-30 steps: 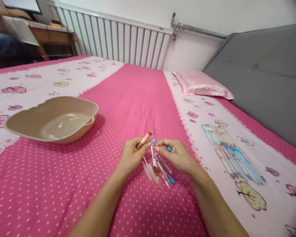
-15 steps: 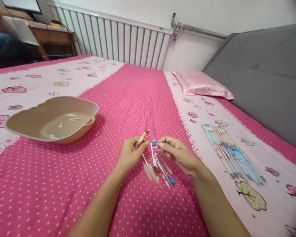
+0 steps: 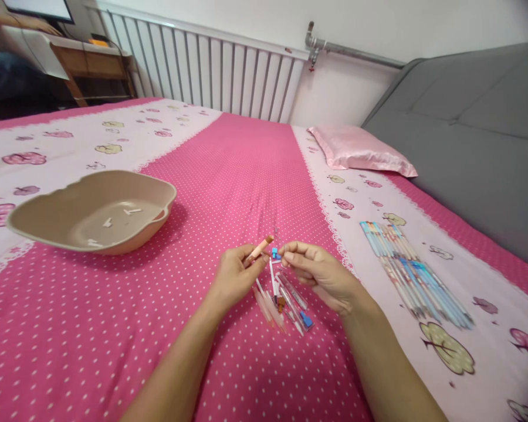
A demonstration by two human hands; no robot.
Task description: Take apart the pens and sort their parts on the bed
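My left hand (image 3: 242, 272) is closed around a peach-coloured pen barrel (image 3: 259, 249) with a brown end, which tilts up to the right. Thumb and fingertips of my right hand (image 3: 317, 269) are pinched together close to the barrel's brown end; whatever they hold is too small to make out. Below and between the hands lie loose pen parts: clear tubes (image 3: 293, 293), a white refill (image 3: 273, 281), pale pinkish tubes (image 3: 268, 308), a brown piece (image 3: 281, 303) and a blue clip piece (image 3: 307, 319). Small blue pieces (image 3: 275, 253) lie just beyond, between my fingertips.
A beige basin (image 3: 92, 211) with a few small white pieces in it stands at left. On the right, several pens (image 3: 416, 275) lie in two rows. A pink pillow (image 3: 361, 149) rests near the grey headboard (image 3: 466, 111). Another person's hand (image 3: 39, 24) is on a desk.
My left hand has turned the pen barrel, so its brown end now points further right and nearer my right fingertips. My right hand stays almost in place, still pinched.
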